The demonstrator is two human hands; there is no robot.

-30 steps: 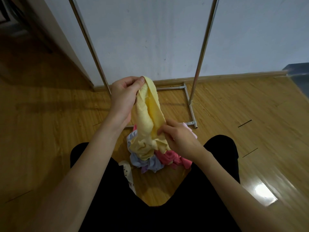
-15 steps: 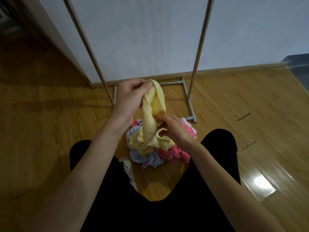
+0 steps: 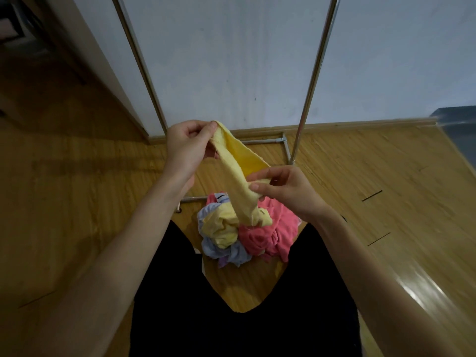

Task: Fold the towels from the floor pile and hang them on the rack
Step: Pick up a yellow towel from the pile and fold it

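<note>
A: What has changed in the last half second?

B: The hands have drawn apart. The right hand (image 3: 288, 194), which was close under the left, has shifted out to the right, pulling the yellow towel (image 3: 233, 173) from a bunched loop into a taut slanting band.

A: Take me from nearest to farthest.

B: Nearest are the person's dark-clothed knees (image 3: 180, 292), spread to either side of a gap of wooden floor (image 3: 77, 202). In that gap lies the floor pile (image 3: 247, 233): a pink towel (image 3: 268, 235), a pale blue one (image 3: 226, 251) and more yellow cloth, all crumpled. Just above it, the right hand pinches the yellow towel's lower part between thumb and fingers. Higher and farther, the left hand (image 3: 186, 148) is clamped on its top corner. Behind them stand the rack (image 3: 313, 81)'s two metal uprights and its floor frame, against a pale wall.

A: How far along is the job?

B: Early, I'd judge. This towel is only being opened out, not yet folded. Nothing hangs on the visible part of the rack; its top bar is out of view. The pile remains to be done.
</note>
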